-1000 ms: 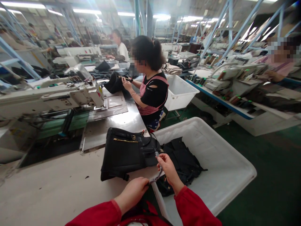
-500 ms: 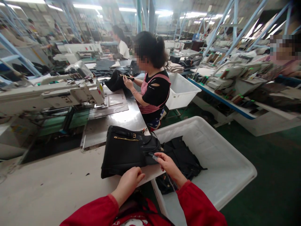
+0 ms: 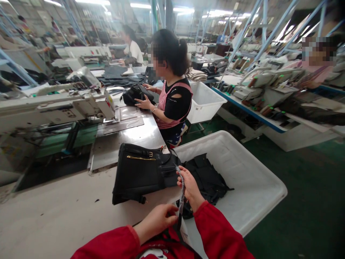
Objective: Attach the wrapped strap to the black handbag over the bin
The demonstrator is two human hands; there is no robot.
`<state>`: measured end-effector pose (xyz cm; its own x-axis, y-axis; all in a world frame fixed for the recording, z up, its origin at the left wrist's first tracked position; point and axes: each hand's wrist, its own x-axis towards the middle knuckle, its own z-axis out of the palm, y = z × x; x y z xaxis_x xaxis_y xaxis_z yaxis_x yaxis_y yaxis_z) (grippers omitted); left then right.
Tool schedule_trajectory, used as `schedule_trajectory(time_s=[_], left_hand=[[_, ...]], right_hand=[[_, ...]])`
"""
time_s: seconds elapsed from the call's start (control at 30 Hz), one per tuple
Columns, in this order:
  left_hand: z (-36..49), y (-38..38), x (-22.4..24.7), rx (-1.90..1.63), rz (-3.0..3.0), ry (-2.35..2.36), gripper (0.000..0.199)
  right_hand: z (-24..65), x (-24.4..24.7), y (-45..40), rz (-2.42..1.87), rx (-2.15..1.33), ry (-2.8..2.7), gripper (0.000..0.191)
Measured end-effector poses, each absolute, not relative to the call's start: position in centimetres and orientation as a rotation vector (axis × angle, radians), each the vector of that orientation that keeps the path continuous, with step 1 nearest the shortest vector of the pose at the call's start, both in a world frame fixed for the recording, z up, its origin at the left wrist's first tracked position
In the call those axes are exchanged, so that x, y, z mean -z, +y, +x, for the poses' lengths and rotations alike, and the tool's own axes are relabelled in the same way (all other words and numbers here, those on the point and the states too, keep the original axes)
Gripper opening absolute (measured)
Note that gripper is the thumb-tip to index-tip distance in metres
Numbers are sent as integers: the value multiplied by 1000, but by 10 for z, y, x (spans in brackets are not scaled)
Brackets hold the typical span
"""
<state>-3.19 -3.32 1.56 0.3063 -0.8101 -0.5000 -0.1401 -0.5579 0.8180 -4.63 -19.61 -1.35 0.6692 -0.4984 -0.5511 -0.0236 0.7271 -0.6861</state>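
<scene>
Wrapped strap (image 3: 182,198) in right hand (image 3: 189,185)

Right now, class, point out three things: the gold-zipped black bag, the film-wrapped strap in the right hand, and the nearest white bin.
Gold-zipped black bag (image 3: 140,176): head view, front panel.
Film-wrapped strap (image 3: 181,200): head view, wrapped length.
Nearest white bin (image 3: 249,183): head view, inner wall.
</scene>
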Motion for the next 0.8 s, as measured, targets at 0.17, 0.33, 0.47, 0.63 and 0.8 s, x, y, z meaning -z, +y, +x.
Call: schedule_trajectory(time_s=[0.17, 0.33, 0.47, 0.63, 0.8], left_hand=[[-35, -36, -16, 1198, 1961, -928, 22], [-18, -34, -2, 1014, 2064, -896, 24], [27, -40, -10, 540, 2236, -1000, 26], [69, -58, -37, 272, 2325, -1509, 36], [67, -63, -26, 506, 2391, -1688, 30]], right_hand=[[-42, 12, -189, -706, 302, 793, 36], [-40, 10, -187, -749, 299, 790, 39], [-41, 4, -187, -859, 195, 734, 44], [-49, -1, -183, -1104, 4, 586, 42], [-56, 3, -178, -1141, -67, 454, 49]])
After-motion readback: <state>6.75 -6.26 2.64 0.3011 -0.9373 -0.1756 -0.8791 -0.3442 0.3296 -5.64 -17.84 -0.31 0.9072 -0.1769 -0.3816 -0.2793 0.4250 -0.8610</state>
